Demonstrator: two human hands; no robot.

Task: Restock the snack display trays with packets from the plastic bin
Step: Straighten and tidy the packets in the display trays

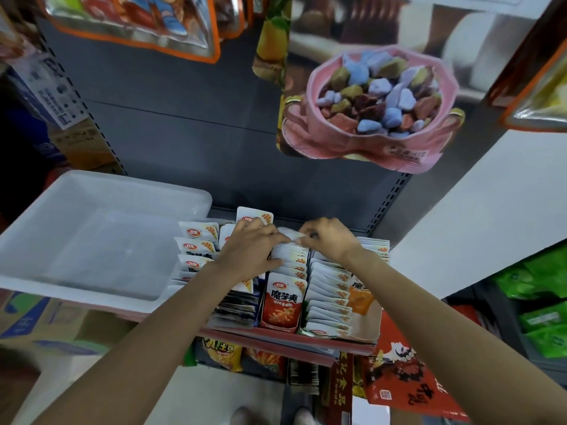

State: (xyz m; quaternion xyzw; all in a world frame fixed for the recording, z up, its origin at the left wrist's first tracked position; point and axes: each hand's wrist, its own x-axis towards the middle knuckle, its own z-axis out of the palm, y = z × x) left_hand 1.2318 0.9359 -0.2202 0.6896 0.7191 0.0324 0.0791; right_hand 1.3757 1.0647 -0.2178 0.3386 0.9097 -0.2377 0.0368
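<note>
Both hands meet at about 12 o'clock over the snack rows: the left hand (251, 250) lies with its grip curled over the tops of the white foil snack packets (290, 259) in the middle row, and the right hand (326, 237) pinches the upper edge of one of those packets just beside it. The packets stand on edge, packed front to back in the low display trays (365, 334) on the red-edged shelf (276, 340), with a red-fronted packet (280, 303) facing out at 6 o'clock of the hands. To do this step well, I judge the left hand should press the row back to open a gap while the right slides its packet straight down, printed face forward, so that no neighbour tips. The translucent white plastic bin (92, 240) sits at 9 o'clock, touching the leftmost row, and looks nearly emptied, so restocking seems close to finished.
</note>
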